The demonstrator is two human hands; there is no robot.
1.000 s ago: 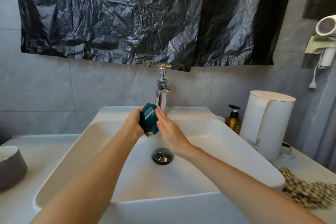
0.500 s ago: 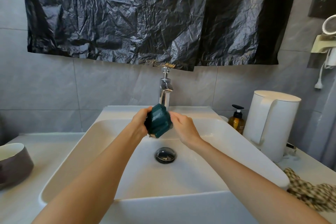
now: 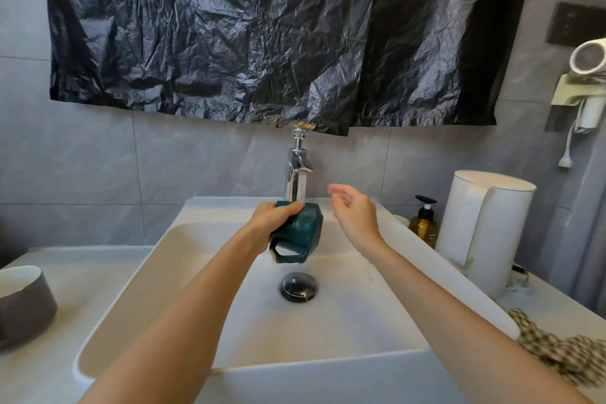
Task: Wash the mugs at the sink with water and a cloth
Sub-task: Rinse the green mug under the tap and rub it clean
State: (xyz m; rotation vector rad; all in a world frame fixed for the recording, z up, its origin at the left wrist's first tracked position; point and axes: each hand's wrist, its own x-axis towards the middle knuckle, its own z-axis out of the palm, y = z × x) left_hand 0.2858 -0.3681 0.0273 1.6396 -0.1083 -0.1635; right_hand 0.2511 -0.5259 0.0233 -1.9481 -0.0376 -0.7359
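One-hand hold: over the sink (image 3: 328, 371), our left hand (image 3: 269, 223) grips the green mug (image 3: 298, 229), tilted beneath the running tap (image 3: 296, 174); our right hand (image 3: 355, 211) hovers beside it, loose, empty. Wet mug could slip and crack there.

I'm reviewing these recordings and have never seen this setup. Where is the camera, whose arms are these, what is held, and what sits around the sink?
There is no machine here. A person wears one camera on the head, looking down at their own arms over a white sink. The left hand grips a green mug, tilted under the running tap. The right hand is open and holds nothing. On the counter there is a grey cup at the left, and a soap bottle, a white kettle and a checked cloth at the right.
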